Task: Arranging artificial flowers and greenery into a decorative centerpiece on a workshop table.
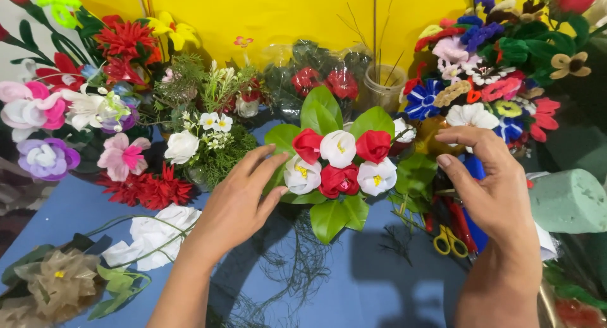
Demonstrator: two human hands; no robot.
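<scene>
Hands flank small red-and-white fabric-flower bouquet (338,164), centre frame, ringed by green leaves (329,217). Left hand (237,205) at 9 o'clock of bouquet: fingers (262,160) extended, loosely spread, tips touching leaf edge, gripping nothing. Right hand (490,189) at 3 o'clock: fingers curled, open, near but apart from leaves; nothing held. Loose dark wire stems (297,265) trailing at 6 o'clock over blue table cover (367,290). Scissors (449,239) under right wrist. Risk, judged: unsupported bouquet tipping or blooms shifting if pressed unevenly; wires snagging sleeve-side wrist, dragging scissors.
</scene>
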